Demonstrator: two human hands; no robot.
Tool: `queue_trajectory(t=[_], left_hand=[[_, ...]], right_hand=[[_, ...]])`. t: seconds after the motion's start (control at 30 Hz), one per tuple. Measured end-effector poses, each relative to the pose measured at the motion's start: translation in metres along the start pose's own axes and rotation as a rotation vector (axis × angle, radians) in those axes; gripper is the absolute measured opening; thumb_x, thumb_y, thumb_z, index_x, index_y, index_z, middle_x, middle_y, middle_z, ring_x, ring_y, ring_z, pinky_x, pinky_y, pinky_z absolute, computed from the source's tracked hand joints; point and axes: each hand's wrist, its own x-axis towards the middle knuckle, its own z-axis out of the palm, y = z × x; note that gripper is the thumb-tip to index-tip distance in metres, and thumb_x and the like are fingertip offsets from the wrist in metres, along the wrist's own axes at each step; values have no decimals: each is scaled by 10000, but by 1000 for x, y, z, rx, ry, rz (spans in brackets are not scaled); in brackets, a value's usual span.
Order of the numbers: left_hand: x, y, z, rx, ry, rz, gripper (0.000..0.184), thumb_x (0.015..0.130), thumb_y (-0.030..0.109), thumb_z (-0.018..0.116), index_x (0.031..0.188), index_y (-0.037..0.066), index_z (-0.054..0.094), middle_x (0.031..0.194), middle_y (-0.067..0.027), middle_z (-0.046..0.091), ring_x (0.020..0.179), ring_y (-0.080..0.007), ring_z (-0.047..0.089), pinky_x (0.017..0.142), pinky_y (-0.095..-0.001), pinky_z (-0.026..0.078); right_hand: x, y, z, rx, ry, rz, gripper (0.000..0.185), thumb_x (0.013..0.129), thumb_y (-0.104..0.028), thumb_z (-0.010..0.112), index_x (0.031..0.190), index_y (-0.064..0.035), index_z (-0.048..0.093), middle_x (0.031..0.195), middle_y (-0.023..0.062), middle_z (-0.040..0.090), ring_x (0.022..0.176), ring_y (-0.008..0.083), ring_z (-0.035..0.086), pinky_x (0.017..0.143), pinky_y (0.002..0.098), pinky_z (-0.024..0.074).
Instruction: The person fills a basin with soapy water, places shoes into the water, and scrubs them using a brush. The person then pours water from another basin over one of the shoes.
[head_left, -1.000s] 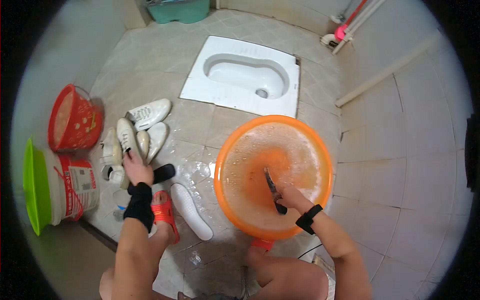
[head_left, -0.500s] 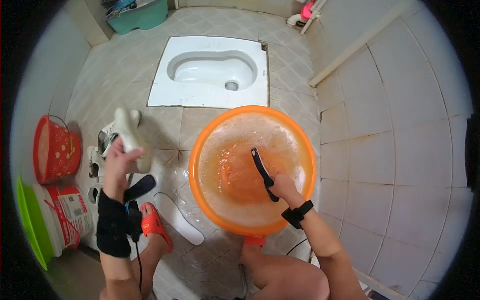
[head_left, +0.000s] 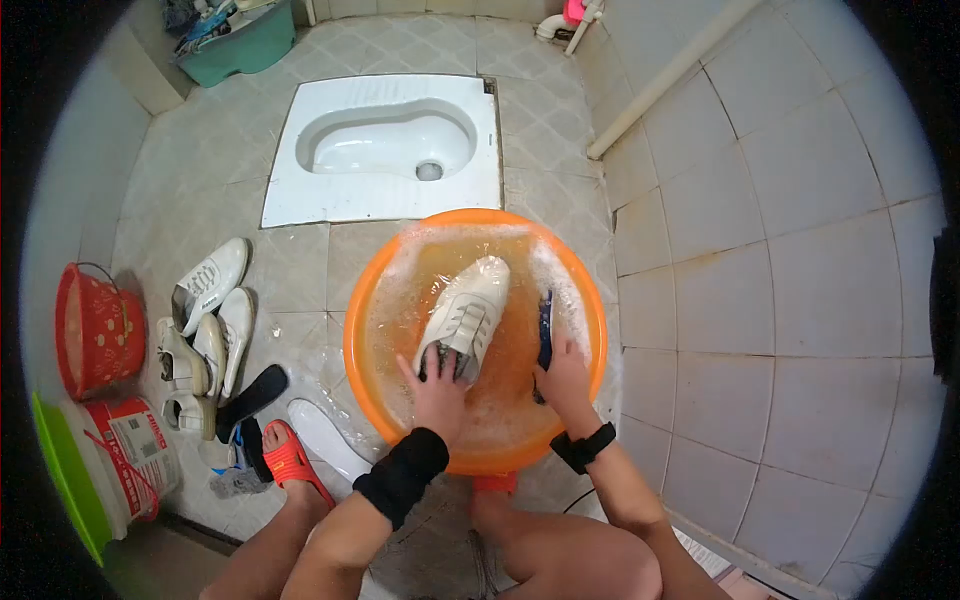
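A white lace-up sneaker (head_left: 468,310) lies in the soapy water of the orange basin (head_left: 357,375), toe pointing away from me. My left hand (head_left: 440,395) is at its heel end, with fingers reaching into the shoe's opening. On the right side of the basin, my right hand (head_left: 566,385) grips a dark-handled brush (head_left: 545,335), held apart from the sneaker. The brush's lower end is partly hidden by the hand.
Several white shoes (head_left: 208,335) are grouped on the left floor, near a black insole (head_left: 255,395) and a white insole (head_left: 325,435). Red bucket (head_left: 98,335) and white tub (head_left: 140,450) stand farther left. A squat toilet (head_left: 380,200) lies beyond the basin; tiled wall (head_left: 700,300) rises right.
My left hand has moved right from the shoe group, bringing a white sneaker into the basin. My right hand still holds the brush, now at the basin's right side. The view has shifted.
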Motion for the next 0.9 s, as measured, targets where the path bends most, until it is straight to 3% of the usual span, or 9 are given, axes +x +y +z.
queue_trajectory(t=[0.07,0.17,0.3,0.37,0.5,0.57,0.6,0.67,0.9], left_hand=[[7,-6,18,49,-138,-23,234,789,214,454,911,156,644,1259,-64,410,1238,-323,231,888,-674,161],[16,-15,52,119,-303,-61,288,806,228,438,1051,233,589,1259,-3,409,1234,-281,244,874,-666,204],[22,-9,55,-83,-346,-240,276,832,219,417,1049,238,587,1223,22,453,1220,-215,290,830,-631,269],[26,-10,53,-40,-432,-302,277,825,189,420,1044,208,588,1142,-1,533,1129,-195,430,831,-570,322],[36,-24,62,-65,-535,-350,263,794,162,457,1018,167,593,1032,-41,595,961,-227,553,831,-468,383],[33,-43,81,-214,-488,-197,245,748,141,493,973,147,590,987,-88,605,856,-296,581,796,-393,419],[38,-46,63,-211,-486,-194,245,748,141,493,973,147,590,987,-88,605,856,-296,581,796,-393,419],[35,-50,-6,-472,-508,82,235,712,149,523,940,128,572,1009,-95,594,897,-310,557,778,-387,422],[5,-6,-53,-326,-175,68,182,727,167,528,894,136,593,1164,-105,508,1099,-394,401,838,-473,354]], right_hand=[[2,-15,-4,85,521,-562,418,695,-87,552,1104,-37,480,1093,221,477,999,353,489,783,410,436],[-8,-50,-12,-242,355,-892,487,689,-62,517,1169,-24,442,1170,240,430,1072,324,451,807,402,430],[22,-41,25,-23,66,-797,354,717,-76,485,1060,2,527,1076,229,508,995,310,515,786,400,439],[43,-40,41,-330,-345,-613,310,703,-100,512,999,-21,562,1073,169,527,908,304,546,747,396,438],[51,-43,50,-322,-389,-574,208,703,-112,508,864,-10,591,978,169,566,863,321,550,745,397,432],[56,-42,49,-461,-482,-624,332,710,-150,543,1005,3,552,1045,194,527,869,341,540,744,402,430],[49,-41,43,-459,-478,-622,332,710,-150,543,1005,3,552,1045,194,527,869,341,540,744,402,430],[15,-42,22,164,-303,-508,501,711,-173,581,1178,-43,454,1178,218,436,944,355,517,800,390,423],[-13,-48,-7,342,-21,-658,628,731,-132,563,1303,-175,307,1345,176,262,1105,375,417,905,421,379]])
